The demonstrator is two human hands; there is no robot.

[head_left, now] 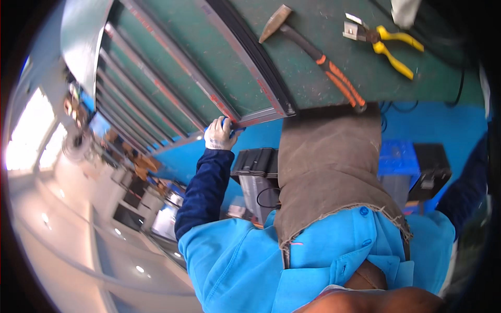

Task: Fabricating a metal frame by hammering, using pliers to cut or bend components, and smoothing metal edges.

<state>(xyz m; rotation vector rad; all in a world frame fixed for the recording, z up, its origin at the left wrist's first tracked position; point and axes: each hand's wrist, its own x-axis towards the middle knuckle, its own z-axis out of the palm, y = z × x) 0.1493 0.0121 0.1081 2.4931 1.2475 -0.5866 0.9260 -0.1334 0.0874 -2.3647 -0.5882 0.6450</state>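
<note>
Metal frame point(180, 61) with parallel bars lies on the green bench point(349, 65), its near rail along the bench's edge. The gloved left hand point(220, 134) holds that rail, fingers curled over it. The right hand is out of view, so its grip cannot be told. Right of the frame lie a hammer point(313, 52) and yellow-handled pliers point(373, 37).

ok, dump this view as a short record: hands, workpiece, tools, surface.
left hand: white-gloved, at the frame's near edge; grip firmness unclear
right hand: out of view; dark blue sleeve reaches the right rim
workpiece: barred metal frame, reddish marks on bars
tools: hammer with black-and-orange handle, right of the frame; yellow-handled pliers right of the hammer
surface: green tabletop
</note>
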